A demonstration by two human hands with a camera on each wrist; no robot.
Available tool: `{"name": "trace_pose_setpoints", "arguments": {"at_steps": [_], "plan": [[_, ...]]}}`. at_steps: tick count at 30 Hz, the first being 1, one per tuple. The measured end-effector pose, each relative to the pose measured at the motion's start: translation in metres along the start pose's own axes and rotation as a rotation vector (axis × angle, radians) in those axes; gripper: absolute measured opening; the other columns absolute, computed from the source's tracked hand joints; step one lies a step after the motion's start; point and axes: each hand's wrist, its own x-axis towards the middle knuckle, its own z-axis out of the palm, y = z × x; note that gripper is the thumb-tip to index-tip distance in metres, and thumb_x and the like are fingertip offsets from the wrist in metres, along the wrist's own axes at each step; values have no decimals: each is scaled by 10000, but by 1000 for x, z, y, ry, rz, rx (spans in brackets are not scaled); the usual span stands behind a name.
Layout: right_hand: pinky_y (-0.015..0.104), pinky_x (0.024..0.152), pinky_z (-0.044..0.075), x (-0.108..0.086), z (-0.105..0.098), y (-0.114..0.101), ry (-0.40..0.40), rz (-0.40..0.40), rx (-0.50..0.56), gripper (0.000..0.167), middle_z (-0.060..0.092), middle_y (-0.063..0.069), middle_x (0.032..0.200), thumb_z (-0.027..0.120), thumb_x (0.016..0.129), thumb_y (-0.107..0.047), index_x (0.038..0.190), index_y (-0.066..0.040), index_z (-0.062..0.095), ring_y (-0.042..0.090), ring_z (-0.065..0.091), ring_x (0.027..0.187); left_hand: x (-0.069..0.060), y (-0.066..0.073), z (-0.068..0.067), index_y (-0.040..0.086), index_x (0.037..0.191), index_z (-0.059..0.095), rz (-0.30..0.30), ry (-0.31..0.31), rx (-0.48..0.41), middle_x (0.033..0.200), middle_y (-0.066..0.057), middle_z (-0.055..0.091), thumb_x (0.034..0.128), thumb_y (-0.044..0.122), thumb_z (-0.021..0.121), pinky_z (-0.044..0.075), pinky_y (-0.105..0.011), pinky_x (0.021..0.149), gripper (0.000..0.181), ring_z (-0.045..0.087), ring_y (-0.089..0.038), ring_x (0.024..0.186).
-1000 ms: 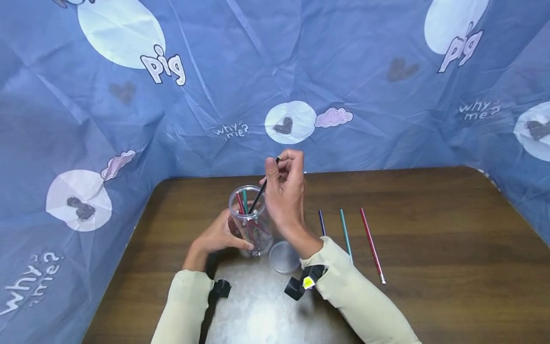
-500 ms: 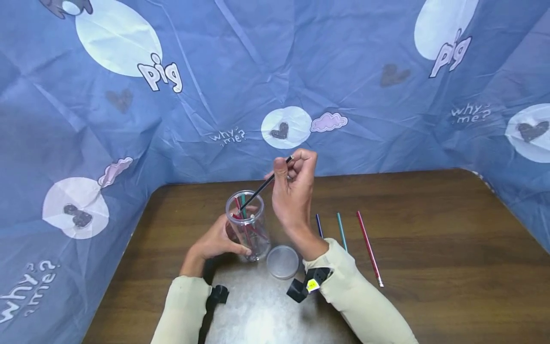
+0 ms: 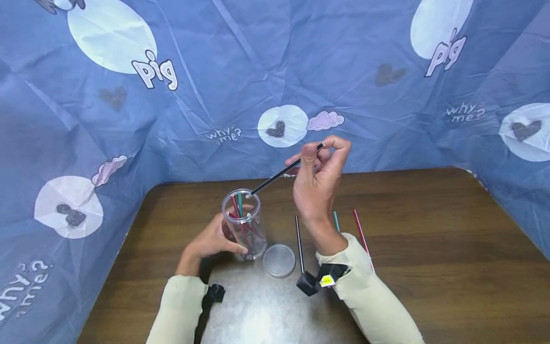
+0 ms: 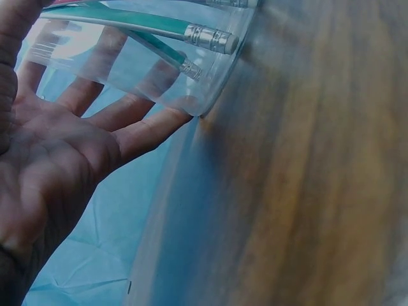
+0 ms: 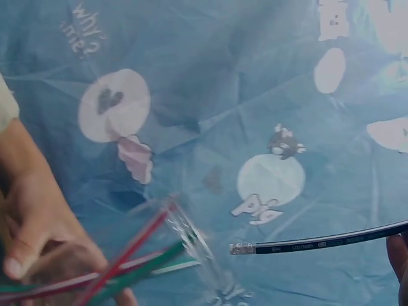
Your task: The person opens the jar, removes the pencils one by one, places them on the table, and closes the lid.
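Note:
My left hand [image 3: 215, 240] grips a clear plastic jar [image 3: 258, 241] that stands on the table, thumb in front. Inside lean red pencils [image 3: 234, 205] and green pencils [image 3: 240, 202]; the left wrist view shows the eraser end of one green pencil [image 4: 172, 27] by the jar's base. Above and right of the jar, my right hand [image 3: 320, 186] pinches a black pencil [image 3: 276, 177] near its upper end. That pencil slants down to the left, its eraser end over the jar's rim. In the right wrist view the black pencil [image 5: 319, 243] is apart from the jar's mouth.
A round clear lid [image 3: 279, 261] lies right of the jar. Beyond it on the wooden table [image 3: 429, 248] lie a dark pencil [image 3: 299, 243], a teal pencil [image 3: 336, 220] and a red pencil [image 3: 362, 234], partly behind my right arm. Blue printed cloth [image 3: 240, 86] hangs behind.
My right hand has moved right and up, drawing the black pencil out of the jar. A dark pencil on the table has come out from behind my wrist. My left hand keeps its grip.

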Motion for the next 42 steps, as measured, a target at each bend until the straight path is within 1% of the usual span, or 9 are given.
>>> {"name": "trace_pose_setpoints", "arguments": {"at_steps": [5,10,16,22,27,30,36,39,42], "plan": [[271,533,523,7,-16,-1,50,-41,41,360,524,40,738,540,961,-427,1019,-120,360,169,629,573,2,0,3,-24,1441,413,-8,0,4,1270,-162,637,623,-96,880,470,-525,1018,945,622,-303,1153],[272,553,536,4,-35,8,62,-59,56,420,505,46,732,565,946,-426,1021,-64,366,170,604,555,-1,-1,4,-44,1440,401,-8,12,2,1264,-175,636,609,-107,878,468,-551,1007,960,628,-300,1143],[241,521,512,-1,-70,24,67,-61,-24,425,515,68,729,578,935,-415,1019,-44,387,143,602,543,-1,-2,5,-18,1445,410,0,19,0,1253,-172,643,609,-113,877,492,-506,996,962,634,-327,1129],[208,477,483,4,-106,29,90,-41,-35,459,522,81,736,637,877,-437,1019,-64,410,155,597,530,1,-2,5,-2,1450,407,12,4,-4,1260,-173,639,633,-105,873,476,-557,992,947,632,-323,1135],[214,494,496,5,-134,32,70,-28,-57,451,532,77,728,658,860,-419,1012,-74,411,157,594,527,-1,-2,4,-22,1435,415,11,19,3,1248,-157,647,617,-109,878,514,-527,956,944,645,-296,1113],[220,518,517,7,-149,35,84,-26,-54,429,535,79,733,672,861,-378,1011,-69,416,146,593,520,-1,-2,3,-27,1430,420,6,21,-3,1256,-152,644,605,-111,881,514,-531,956,948,639,-294,1125],[191,493,479,7,-172,37,99,-18,-147,398,527,78,739,674,883,-365,1013,-85,423,120,587,519,-2,-1,0,-18,1435,418,-5,14,-6,1254,-198,637,615,-108,880,512,-536,956,945,635,-335,1122],[192,496,476,7,-180,40,96,-15,-155,384,535,93,746,682,898,-343,1021,-82,429,123,579,521,-3,1,-1,6,1432,433,-14,24,11,1239,-189,648,612,-105,883,529,-491,946,942,645,-334,1097],[180,507,477,10,-189,43,94,-23,-161,363,539,90,761,689,908,-315,1026,-76,443,116,566,528,-2,0,0,-5,1436,429,-4,22,19,1245,-173,647,621,-99,881,528,-474,953,937,643,-314,1104]]}}
